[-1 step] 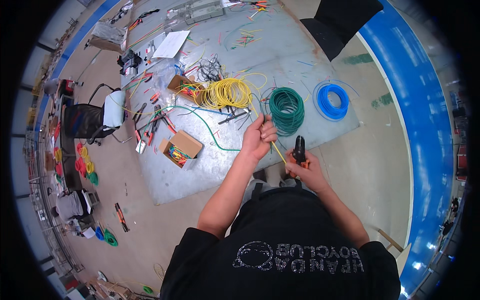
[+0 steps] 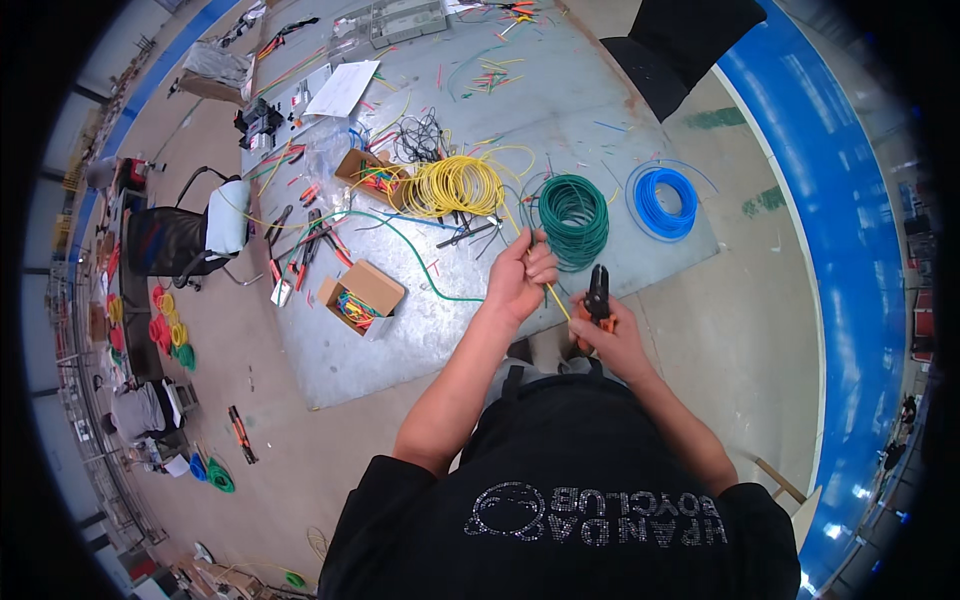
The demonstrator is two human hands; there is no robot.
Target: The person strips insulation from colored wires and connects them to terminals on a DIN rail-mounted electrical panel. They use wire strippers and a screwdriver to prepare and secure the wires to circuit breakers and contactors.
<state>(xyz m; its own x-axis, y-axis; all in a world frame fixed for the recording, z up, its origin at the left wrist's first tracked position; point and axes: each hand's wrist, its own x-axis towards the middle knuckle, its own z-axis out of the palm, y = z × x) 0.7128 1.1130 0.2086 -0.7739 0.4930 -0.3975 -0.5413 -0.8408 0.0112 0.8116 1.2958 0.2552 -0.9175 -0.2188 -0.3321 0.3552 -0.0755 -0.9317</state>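
Lead: State of the hands?

Inspector: Left hand (image 2: 525, 277) closed round a thin yellow plastic-coated wire (image 2: 556, 298). Right hand (image 2: 615, 335) wrapped about orange-handled pliers with a black metal head (image 2: 598, 288), the head pointing to twelve o'clock. The wire slants from the left hand toward five o'clock and meets the right thumb; whether it is pinched there, I cannot tell.

Lead: Changes noted?

Inspector: Slight. The left hand has shifted a little toward three o'clock; the pliers' head sits marginally higher, with more orange handle showing. In my judgement the work remains at the handling stage: the wire lies beside the tool, no cut evident.

Lead: Surroundings, from the hands outward?

Inspector: Green round wire coil (image 2: 556, 228) near, at twelve. Yellow loose wire coil (image 2: 425, 190) between ten and eleven. Blue round wire coil (image 2: 644, 208) between one and two. Brown open cardboard box (image 2: 375, 287) of coloured wire pieces at nine, well apart.

Lead: Edges and room?

Inspector: The grey metal counter's (image 2: 360, 375) near edge passes beneath the hands, running from eight toward two. Freest movement appears to be at three, over the beige floor (image 2: 740, 330); the green coil limits reach at twelve.
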